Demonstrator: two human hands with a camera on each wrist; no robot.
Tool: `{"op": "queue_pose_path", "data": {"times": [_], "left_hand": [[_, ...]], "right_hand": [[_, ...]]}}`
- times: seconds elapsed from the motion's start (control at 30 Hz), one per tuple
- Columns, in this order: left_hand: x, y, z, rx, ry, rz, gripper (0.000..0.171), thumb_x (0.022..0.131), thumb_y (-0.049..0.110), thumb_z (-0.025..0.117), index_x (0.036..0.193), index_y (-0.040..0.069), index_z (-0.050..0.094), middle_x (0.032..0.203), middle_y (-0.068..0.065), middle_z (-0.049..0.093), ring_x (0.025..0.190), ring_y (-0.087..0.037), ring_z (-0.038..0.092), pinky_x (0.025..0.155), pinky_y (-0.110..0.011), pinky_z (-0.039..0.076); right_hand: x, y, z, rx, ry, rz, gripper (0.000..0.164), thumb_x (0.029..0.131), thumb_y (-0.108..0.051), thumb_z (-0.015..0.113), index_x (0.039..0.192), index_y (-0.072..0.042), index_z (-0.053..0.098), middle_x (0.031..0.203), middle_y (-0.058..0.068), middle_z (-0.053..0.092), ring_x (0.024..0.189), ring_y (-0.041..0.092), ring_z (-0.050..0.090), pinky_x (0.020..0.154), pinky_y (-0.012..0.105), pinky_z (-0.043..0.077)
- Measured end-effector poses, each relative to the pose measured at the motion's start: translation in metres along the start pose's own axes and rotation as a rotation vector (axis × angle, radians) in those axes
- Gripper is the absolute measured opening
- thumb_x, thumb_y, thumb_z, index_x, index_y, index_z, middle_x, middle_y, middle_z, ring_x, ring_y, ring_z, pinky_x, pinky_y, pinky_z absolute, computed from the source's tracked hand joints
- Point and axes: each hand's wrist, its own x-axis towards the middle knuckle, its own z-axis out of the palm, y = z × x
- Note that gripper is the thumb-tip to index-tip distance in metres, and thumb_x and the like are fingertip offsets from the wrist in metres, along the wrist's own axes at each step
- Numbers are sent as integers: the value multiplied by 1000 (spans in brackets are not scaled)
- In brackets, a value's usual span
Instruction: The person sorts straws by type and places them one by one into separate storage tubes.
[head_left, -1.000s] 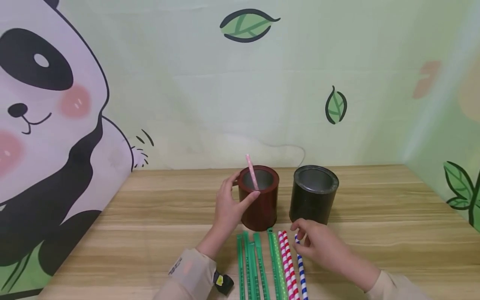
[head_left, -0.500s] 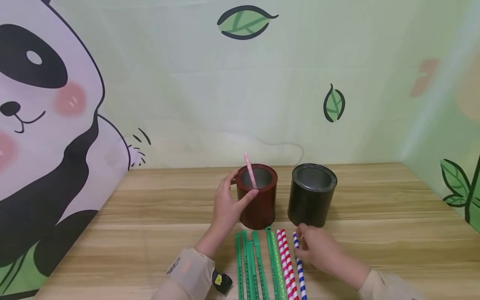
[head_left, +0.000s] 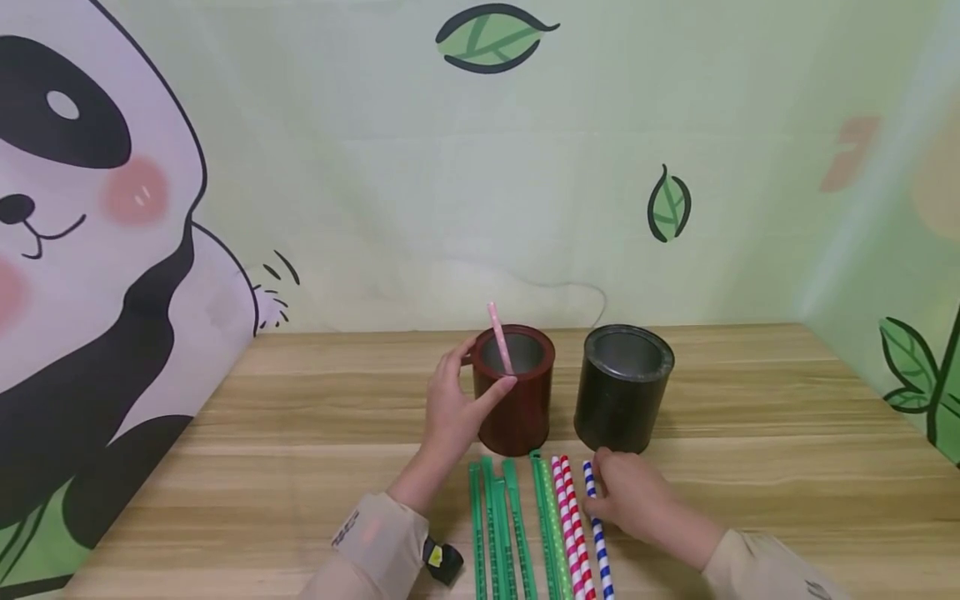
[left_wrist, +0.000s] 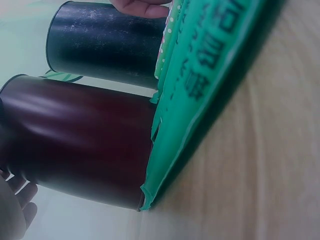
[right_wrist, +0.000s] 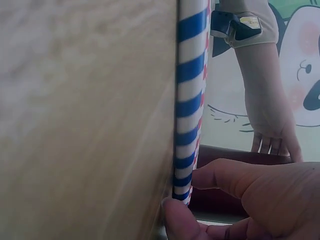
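My left hand [head_left: 457, 408] grips a dark red can [head_left: 517, 417] by its left side, thumb at the rim and fingers behind; a pink straw [head_left: 498, 337] leans inside it. To the right stands a black can [head_left: 622, 408]. In front of it, my right hand [head_left: 637, 500] pinches the upper end of a blue-and-white striped paper straw [head_left: 600, 542] lying on the table. The right wrist view shows thumb and finger on either side of that striped straw [right_wrist: 190, 107]. Left of it lie red-striped [head_left: 576, 525] and pink-striped straws [head_left: 567, 533].
Several green-wrapped straws [head_left: 495, 533] and a green dotted straw [head_left: 553, 517] lie in a row on the wooden table [head_left: 322, 500]. A small black device [head_left: 444, 562] sits at the left wrist. Behind the table hangs a panda-printed backdrop [head_left: 360, 208].
The right hand has moved slightly left and down to the blue-and-white straw, its fingers coming together there. The left hand has stayed on the dark red can. The head view has shifted a little.
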Motion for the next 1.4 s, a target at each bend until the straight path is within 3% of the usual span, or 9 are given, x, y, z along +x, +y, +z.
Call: {"op": "queue_pose_path", "data": {"times": [0.17,0.4,0.57,0.73,0.9,1.07,1.4], "left_hand": [[-1,1,-1,3,2,12,79,77,45,77,141,12,45,134,-9,55,122,-28,51,100,-54,45],[-1,1,-2,8,-2,8,80,77,48,76,142,14,44,134,-8,55,123,-27,51,100,-53,46],[-2,-1,-1,7,2,13,80,77,49,76,141,12,45,134,-8,56,122,-27,51,99,-53,46],[-1,-2,0,0,0,18,80,77,51,75,141,14,45,133,-6,56,121,-25,51,98,-53,46],[0,-3,0,4,1,11,81,77,51,75,142,13,44,133,-7,56,122,-26,50,98,-54,45],[1,0,-1,0,-6,-1,80,77,50,75,142,14,44,135,-7,55,123,-26,50,99,-53,46],[0,1,-1,-1,-9,-8,81,77,46,77,142,11,44,135,-9,55,123,-28,50,100,-53,45]], "right_hand": [[2,-1,0,-2,-35,37,28,73,-16,78,78,-7,52,63,2,47,58,14,47,51,26,37],[3,-4,-3,143,-160,182,22,77,-6,73,88,-4,54,69,6,51,46,13,56,39,24,47],[2,-4,-4,169,-173,194,21,79,-6,73,91,-4,56,69,6,52,46,13,55,39,24,47],[-3,-5,-10,218,-123,155,21,77,-3,72,91,-4,57,62,4,51,43,13,52,38,24,46],[-4,-3,-23,250,-75,28,20,76,-2,69,92,-2,57,60,1,50,43,10,49,40,22,43],[-2,-7,-42,297,-79,-3,21,79,-4,67,97,-2,57,64,1,53,49,11,50,43,21,44],[-2,-14,-67,283,-54,-66,25,78,-3,62,103,-2,55,70,2,54,53,10,51,46,20,47]]}}
